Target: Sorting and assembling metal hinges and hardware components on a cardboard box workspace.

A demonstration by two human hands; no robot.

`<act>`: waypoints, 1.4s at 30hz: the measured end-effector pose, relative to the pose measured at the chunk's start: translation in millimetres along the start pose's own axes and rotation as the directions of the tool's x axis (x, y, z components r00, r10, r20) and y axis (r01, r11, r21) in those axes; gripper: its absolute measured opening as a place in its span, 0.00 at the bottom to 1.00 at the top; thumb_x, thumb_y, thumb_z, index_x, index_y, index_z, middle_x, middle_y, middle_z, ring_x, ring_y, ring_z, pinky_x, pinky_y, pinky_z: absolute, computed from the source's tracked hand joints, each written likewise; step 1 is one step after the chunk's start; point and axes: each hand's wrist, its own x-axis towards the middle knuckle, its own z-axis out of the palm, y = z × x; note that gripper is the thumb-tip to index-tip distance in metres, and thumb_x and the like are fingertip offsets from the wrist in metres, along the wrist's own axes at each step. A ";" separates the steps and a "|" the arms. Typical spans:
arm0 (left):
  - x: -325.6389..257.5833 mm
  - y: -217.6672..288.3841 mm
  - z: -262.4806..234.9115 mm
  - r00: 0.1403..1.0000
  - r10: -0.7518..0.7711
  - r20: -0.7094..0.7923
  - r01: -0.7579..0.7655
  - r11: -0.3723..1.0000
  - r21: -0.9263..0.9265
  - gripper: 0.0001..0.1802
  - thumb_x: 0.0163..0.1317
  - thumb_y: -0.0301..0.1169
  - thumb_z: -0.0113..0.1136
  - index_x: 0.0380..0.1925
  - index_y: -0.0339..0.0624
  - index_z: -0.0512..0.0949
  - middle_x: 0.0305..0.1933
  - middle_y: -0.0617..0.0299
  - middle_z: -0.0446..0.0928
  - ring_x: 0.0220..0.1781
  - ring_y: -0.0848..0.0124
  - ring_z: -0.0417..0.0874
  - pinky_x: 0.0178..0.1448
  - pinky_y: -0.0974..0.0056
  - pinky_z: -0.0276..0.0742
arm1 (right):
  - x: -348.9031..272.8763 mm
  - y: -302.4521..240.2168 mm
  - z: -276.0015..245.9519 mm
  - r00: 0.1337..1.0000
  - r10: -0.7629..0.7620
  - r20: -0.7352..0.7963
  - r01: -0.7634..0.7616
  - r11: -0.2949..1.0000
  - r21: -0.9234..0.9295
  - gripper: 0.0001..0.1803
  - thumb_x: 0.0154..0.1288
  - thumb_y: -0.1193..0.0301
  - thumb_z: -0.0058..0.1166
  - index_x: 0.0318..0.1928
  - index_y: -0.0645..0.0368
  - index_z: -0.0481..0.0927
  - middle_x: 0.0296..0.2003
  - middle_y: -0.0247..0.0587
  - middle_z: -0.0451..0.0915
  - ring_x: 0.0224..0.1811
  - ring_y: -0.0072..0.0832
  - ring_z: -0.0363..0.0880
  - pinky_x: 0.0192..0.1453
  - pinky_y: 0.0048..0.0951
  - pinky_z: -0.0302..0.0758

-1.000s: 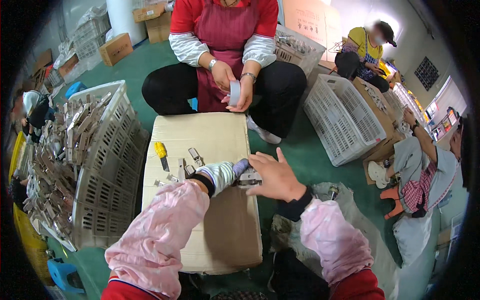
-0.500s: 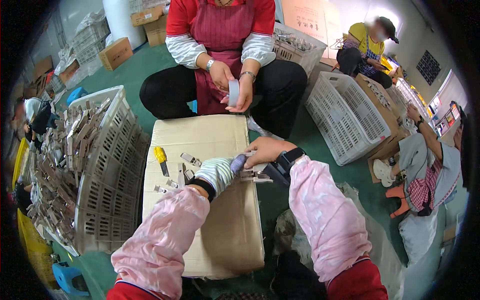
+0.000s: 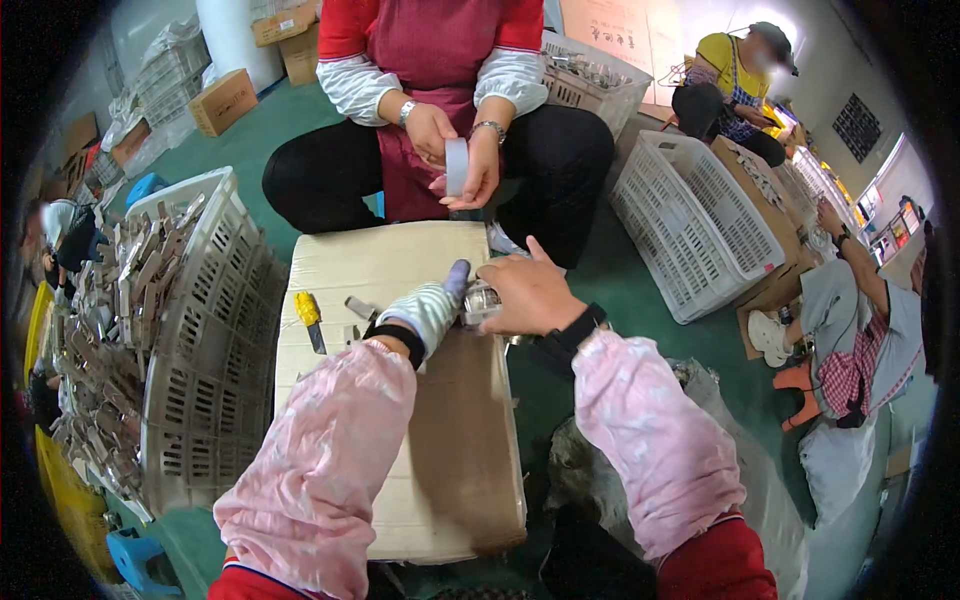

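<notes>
A small bundle of silvery metal hinge-like pieces [image 3: 482, 300] is between my hands above the right side of a cardboard box. My left hand [image 3: 436, 304], in a striped glove with a purple-grey thumb, grips the bundle from the left. From the right, my bare right hand [image 3: 535, 292] closes thumb and fingers round it, with one finger raised. Another loose metal piece [image 3: 361, 308] lies left of my gloved hand, with more partly hidden by that hand. A yellow-handled utility knife [image 3: 309, 320] rests farther left on the cardboard.
The cardboard box [image 3: 440, 450] serves as the work surface. A white crate [image 3: 205, 400] heaped with metal pieces stands left. Across the box sits a person holding a roll of grey tape [image 3: 456, 167]. Another white crate [image 3: 690, 235] stands right; clear plastic sheeting [image 3: 755, 480] lies near my right arm.
The metal pieces sticking out under my right hand are now drawn together between both hands. My right hand has opened wider and turned around them. The view has shifted slightly.
</notes>
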 end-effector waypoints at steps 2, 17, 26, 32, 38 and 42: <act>-16.4 3.0 -3.7 0.999 0.029 -0.022 -0.028 0.998 0.050 0.28 0.65 0.52 0.32 0.47 0.45 0.74 0.42 0.41 0.76 0.48 0.47 0.74 0.52 0.55 0.68 | 6.0 1.7 -0.3 0.999 -0.006 -0.033 0.008 0.999 0.054 0.28 0.34 0.54 0.65 0.37 0.57 0.79 0.37 0.42 0.79 0.45 0.38 0.76 0.62 0.53 0.57; -202.8 62.2 4.3 0.967 0.062 0.246 -0.144 0.932 0.332 0.34 0.64 0.58 0.30 0.28 0.42 0.78 0.21 0.42 0.74 0.28 0.46 0.77 0.34 0.52 0.71 | -149.7 -97.8 -30.6 0.977 -0.210 0.025 0.209 0.977 0.047 0.22 0.36 0.56 0.66 0.30 0.57 0.77 0.30 0.41 0.75 0.38 0.39 0.75 0.55 0.44 0.66; -246.6 57.8 30.3 0.961 0.128 0.245 -0.180 0.963 0.203 0.28 0.63 0.54 0.36 0.37 0.44 0.78 0.29 0.45 0.77 0.34 0.47 0.78 0.39 0.55 0.71 | -185.6 -126.8 -32.6 0.964 -0.169 0.205 0.180 0.983 -0.034 0.22 0.38 0.58 0.65 0.33 0.57 0.77 0.32 0.36 0.76 0.42 0.35 0.75 0.61 0.47 0.61; -232.5 52.0 28.7 0.925 -0.022 0.380 -0.050 0.982 0.180 0.32 0.64 0.57 0.32 0.39 0.43 0.78 0.33 0.42 0.77 0.38 0.48 0.78 0.42 0.56 0.71 | -183.5 -121.6 -30.1 0.961 -0.070 0.267 0.048 0.995 0.090 0.28 0.44 0.56 0.62 0.46 0.56 0.75 0.47 0.36 0.75 0.53 0.34 0.71 0.64 0.61 0.51; -218.6 23.4 38.6 0.947 0.176 0.270 -0.170 0.984 -0.047 0.30 0.64 0.56 0.32 0.43 0.45 0.76 0.34 0.44 0.77 0.38 0.48 0.78 0.42 0.56 0.72 | -189.3 -123.0 -16.7 0.993 -0.115 0.040 0.113 0.993 0.043 0.38 0.39 0.58 0.67 0.54 0.55 0.70 0.56 0.35 0.69 0.60 0.33 0.65 0.65 0.61 0.49; -201.7 19.8 35.8 0.936 0.134 0.325 -0.105 0.989 -0.103 0.27 0.65 0.53 0.34 0.45 0.45 0.75 0.35 0.45 0.77 0.37 0.47 0.78 0.41 0.56 0.72 | -164.7 -114.0 -20.2 0.979 -0.040 0.198 0.020 0.994 0.106 0.35 0.40 0.57 0.66 0.52 0.53 0.73 0.50 0.33 0.75 0.54 0.33 0.70 0.65 0.59 0.51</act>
